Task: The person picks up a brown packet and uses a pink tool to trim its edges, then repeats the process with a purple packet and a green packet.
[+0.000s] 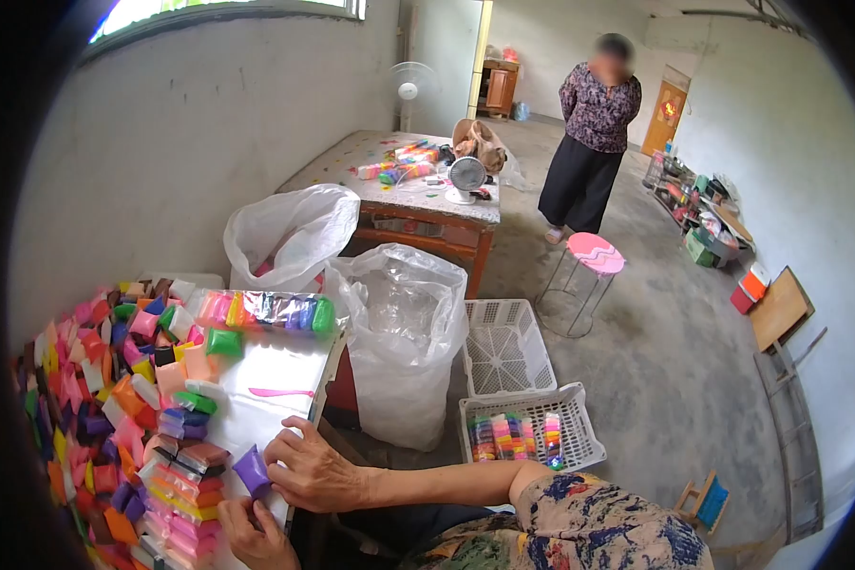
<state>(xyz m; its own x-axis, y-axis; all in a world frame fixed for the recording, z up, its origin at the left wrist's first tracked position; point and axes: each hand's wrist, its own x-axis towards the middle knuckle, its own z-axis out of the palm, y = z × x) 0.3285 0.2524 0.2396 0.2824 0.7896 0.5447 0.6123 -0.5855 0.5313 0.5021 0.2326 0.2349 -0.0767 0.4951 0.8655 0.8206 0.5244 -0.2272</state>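
My right hand (pixel 318 467) pinches the edge of a small purple packet (pixel 252 472) above the white work surface (pixel 247 380). Below it, my left hand (pixel 255 534) has bent fingers beside a row of colourful packets (pixel 185 494); whether it grips one is hidden. A large heap of coloured packets (pixel 95 399) lies at the left. Toward the back of the surface are a clear bag filled with coloured packets (pixel 266 312) and a single green packet (pixel 224 342). A pink plastic tool (pixel 281 392) lies between them and my hands.
Two plastic sacks (pixel 290 233) (pixel 399 351) stand beyond the surface. White crates (pixel 508 347) (pixel 579 451) rest on the floor, one holding packets. Behind are a table (pixel 342 171) with a fan (pixel 466 176), a pink stool (pixel 596 254) and a standing person (pixel 598 114).
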